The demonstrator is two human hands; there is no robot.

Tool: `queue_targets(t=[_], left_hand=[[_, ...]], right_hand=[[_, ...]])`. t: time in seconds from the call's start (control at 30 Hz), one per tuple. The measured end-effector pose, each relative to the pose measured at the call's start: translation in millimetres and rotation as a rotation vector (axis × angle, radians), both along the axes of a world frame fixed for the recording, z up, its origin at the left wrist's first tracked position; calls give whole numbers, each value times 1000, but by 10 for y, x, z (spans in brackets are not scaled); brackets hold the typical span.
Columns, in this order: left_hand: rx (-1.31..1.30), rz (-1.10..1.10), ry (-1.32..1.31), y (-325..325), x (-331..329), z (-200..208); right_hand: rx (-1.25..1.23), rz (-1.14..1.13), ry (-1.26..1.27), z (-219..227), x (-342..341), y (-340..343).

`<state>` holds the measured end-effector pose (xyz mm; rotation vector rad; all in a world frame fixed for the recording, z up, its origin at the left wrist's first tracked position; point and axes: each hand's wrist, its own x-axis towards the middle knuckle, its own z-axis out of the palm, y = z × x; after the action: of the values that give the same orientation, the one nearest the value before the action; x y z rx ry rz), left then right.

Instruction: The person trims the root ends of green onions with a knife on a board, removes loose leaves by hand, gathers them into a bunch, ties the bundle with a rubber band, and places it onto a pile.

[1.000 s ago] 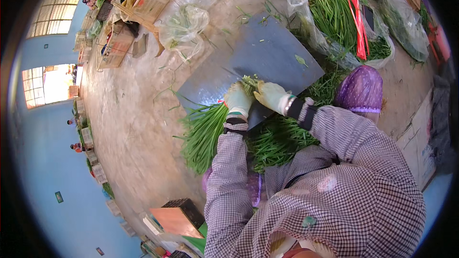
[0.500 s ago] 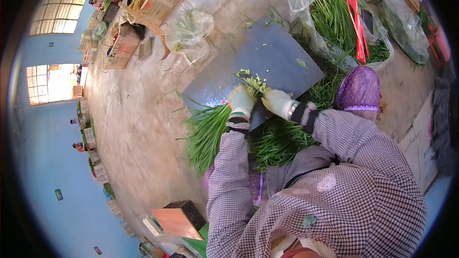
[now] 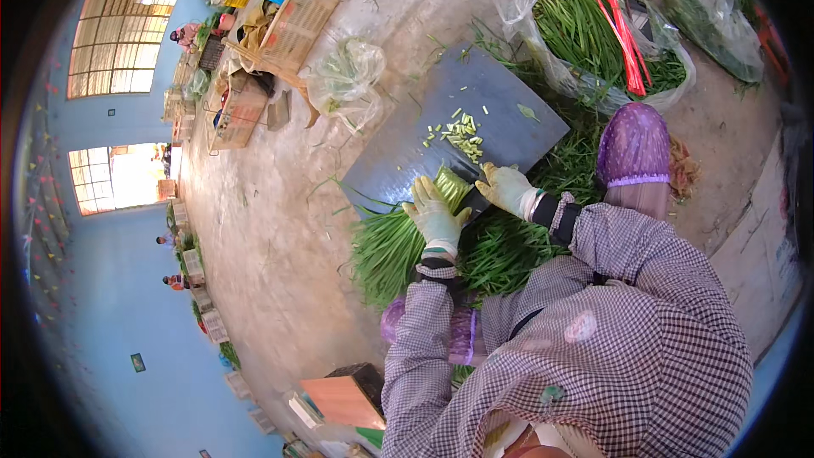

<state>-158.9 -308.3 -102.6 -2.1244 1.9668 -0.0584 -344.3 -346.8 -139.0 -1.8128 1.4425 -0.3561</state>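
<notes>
My gloved left hand (image 3: 435, 216) lies with fingers spread over a bundle of long green leafy stalks (image 3: 386, 250), near its evenly cut pale ends (image 3: 452, 189). The leaves fan out to the left, past the edge of a blue-grey board (image 3: 517, 89). My gloved right hand (image 3: 506, 192) is closed at the board's near edge, just right of the cut ends. A dark flat edge, seemingly a knife blade, shows beside its fingers; the handle is hidden in the glove. Short cut stem pieces (image 3: 462, 137) are scattered on the board beyond both hands.
Loose green stalks (image 3: 509, 246) lie between the board and my lap. At the far right stands a clear bag of green stalks (image 3: 568, 25) with red strips (image 3: 623, 34) on top. A crumpled clear bag (image 3: 348, 80) and plastic crates (image 3: 297, 21) are at the far left.
My left hand has drawn back toward me, its fingers now spread on the bundle. The right hand has also moved slightly nearer and right. The cut pieces now lie spread apart from the bundle.
</notes>
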Motion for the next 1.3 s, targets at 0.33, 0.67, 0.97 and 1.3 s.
queue_targets(t=[0.33,0.67,0.97,1.3], left_hand=[[265,-5,244,-681,595,-107],[-51,9,110,132,-37,-39],[-169,25,89,528,-338,-166],[-160,70,76,619,-382,-83]], right_hand=[[28,189,-26,109,256,-305],[70,2,-30,208,103,-327],[67,39,-12,95,-92,659],[-299,67,175,-192,128,102]])
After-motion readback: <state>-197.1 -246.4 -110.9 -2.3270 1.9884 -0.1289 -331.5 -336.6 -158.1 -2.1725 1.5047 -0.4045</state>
